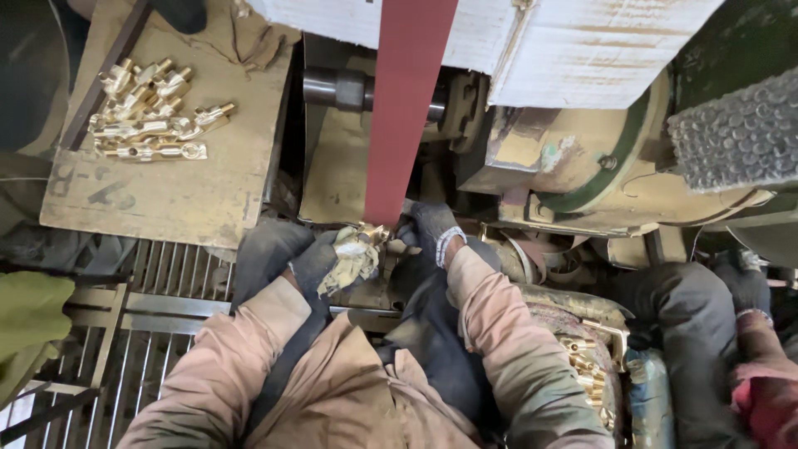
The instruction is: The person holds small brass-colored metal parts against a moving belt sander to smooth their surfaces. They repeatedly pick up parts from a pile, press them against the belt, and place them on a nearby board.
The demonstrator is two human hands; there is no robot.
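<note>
You press a small shiny brass fitting [373, 234], partly wrapped in a dirty yellowish rag [352, 259], against the lower end of the upright red sanding belt [401, 116], centre-near.

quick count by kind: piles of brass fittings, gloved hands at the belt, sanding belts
piles of brass fittings: 2, one on the wooden board, one in the bin at lower right
gloved hands: 2, left hand, right hand
red sanding belt: 1
total: 5
</note>
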